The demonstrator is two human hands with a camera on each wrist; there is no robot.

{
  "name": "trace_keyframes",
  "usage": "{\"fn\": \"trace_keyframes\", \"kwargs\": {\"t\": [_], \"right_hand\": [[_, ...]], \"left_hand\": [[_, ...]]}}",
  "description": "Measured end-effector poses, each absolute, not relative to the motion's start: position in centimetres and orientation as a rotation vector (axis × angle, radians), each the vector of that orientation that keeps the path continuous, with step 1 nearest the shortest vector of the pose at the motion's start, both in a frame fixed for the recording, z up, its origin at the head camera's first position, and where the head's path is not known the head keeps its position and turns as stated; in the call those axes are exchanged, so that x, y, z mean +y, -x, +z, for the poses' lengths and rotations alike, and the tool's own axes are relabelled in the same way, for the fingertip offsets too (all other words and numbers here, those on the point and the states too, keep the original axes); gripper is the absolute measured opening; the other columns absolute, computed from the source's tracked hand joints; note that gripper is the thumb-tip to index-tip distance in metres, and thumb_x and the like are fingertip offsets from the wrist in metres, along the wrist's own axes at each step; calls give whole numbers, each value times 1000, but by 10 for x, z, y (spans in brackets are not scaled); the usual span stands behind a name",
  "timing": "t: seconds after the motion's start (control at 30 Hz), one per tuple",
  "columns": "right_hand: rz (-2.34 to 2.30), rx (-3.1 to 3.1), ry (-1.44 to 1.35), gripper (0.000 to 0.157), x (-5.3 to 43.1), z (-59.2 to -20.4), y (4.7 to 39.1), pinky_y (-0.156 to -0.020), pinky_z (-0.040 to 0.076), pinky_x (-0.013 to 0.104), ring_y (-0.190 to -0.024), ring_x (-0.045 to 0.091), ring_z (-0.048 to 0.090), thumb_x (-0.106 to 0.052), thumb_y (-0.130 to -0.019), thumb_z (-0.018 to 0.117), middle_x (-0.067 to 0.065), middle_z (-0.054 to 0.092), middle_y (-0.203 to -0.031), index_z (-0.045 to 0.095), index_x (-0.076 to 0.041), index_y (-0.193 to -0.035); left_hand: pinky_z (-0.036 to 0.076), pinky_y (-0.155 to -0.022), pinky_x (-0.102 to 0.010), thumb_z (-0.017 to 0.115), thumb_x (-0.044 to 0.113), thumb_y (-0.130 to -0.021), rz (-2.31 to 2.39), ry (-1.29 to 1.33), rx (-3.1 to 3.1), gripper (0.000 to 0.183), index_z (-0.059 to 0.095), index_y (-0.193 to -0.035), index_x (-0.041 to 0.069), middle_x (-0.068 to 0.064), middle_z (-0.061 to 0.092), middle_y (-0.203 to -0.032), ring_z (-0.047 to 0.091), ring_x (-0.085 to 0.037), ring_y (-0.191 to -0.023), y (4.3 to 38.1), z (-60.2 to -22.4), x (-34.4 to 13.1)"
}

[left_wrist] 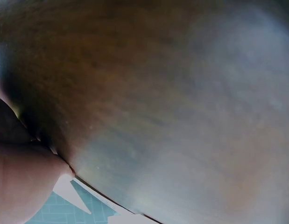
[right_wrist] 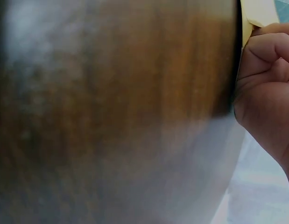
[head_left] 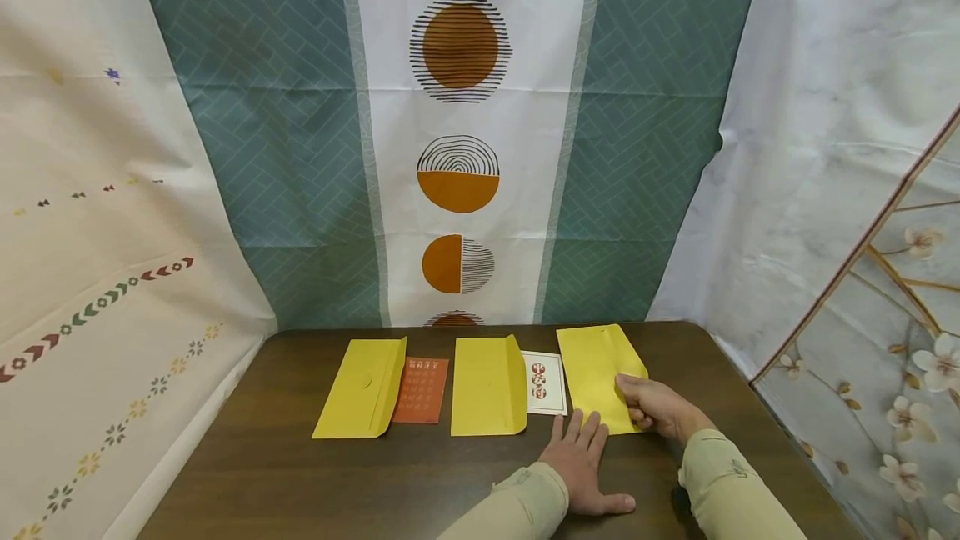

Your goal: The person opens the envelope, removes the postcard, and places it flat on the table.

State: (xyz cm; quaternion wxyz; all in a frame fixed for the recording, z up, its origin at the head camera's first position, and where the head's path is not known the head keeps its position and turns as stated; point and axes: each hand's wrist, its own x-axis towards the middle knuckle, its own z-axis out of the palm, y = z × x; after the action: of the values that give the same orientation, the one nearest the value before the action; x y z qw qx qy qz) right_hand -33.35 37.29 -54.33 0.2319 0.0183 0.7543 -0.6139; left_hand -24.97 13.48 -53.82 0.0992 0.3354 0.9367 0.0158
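Note:
A yellow envelope (head_left: 596, 369) lies at the right of the row, in the head view. My right hand (head_left: 654, 407) pinches its right edge, thumb on top and fingers curled beneath. In the right wrist view, the curled right hand (right_wrist: 270, 84) has a pale yellow piece of the envelope (right_wrist: 258, 11) at its fingers. My left hand (head_left: 581, 461) rests on the table with fingers spread, fingertips at the envelope's lower left corner and just below a white card (head_left: 545, 386) with red print. The left wrist view shows only part of the left hand (left_wrist: 23, 182).
A middle yellow envelope (head_left: 480, 386) lies left of the white card. Farther left, a red card (head_left: 422, 390) sits beside another yellow envelope (head_left: 360, 390). All are on a dark wooden table (head_left: 337, 490). A patterned cloth (head_left: 300, 148) hangs behind the table.

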Motion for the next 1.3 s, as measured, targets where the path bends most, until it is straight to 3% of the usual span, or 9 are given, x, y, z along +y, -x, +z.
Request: {"fn": "trace_keyframes", "kwargs": {"t": [0.1,0.47,0.7,0.93,1.1,1.3], "right_hand": [[-1692,2047,-27,27,375,-544,334,-53,38,18,-54,4,39,-38,-115,49,-8,44,-65,57,-13,-110],[-1597,2041,32,34,369,-540,328,-52,38,18,-52,3,37,-38,-114,50,-9,44,-65,59,-7,-123],[-1587,2070,7,36,368,-540,328,-51,39,19,-50,4,39,-40,-112,56,-8,46,-62,63,-6,-121],[-1770,1970,-21,23,368,-544,327,-51,40,16,-54,1,41,-29,-113,55,-8,48,-68,55,-6,-118],[-1788,2015,-144,34,364,-546,326,-52,41,16,-56,3,43,-40,-113,51,-7,49,-68,57,-7,-116],[-1813,2057,-283,45,361,-547,324,-53,41,16,-57,4,42,-44,-114,47,-5,47,-70,54,-2,-129]], "left_hand": [[16,-136,-48,39,92,-92,54,-996,2764,103,20,-172,31,12,11,-181,9,-18,-170,252,-540,136],[13,-137,-46,36,91,-94,35,-1008,2771,99,16,-173,34,16,7,-180,8,-26,-170,250,-541,136],[13,-137,-44,34,92,-93,0,-1003,2785,100,16,-173,34,16,7,-181,8,-28,-170,248,-536,137],[11,-137,-44,38,93,-91,36,-957,2784,103,18,-173,33,13,8,-181,7,-29,-170,250,-538,136],[15,-137,-42,38,93,-92,30,-941,2788,102,21,-172,32,13,12,-180,12,-28,-169,248,-537,135],[15,-137,-42,38,93,-91,43,-946,2772,101,22,-172,33,14,12,-180,13,-28,-169,248,-536,136]]}}
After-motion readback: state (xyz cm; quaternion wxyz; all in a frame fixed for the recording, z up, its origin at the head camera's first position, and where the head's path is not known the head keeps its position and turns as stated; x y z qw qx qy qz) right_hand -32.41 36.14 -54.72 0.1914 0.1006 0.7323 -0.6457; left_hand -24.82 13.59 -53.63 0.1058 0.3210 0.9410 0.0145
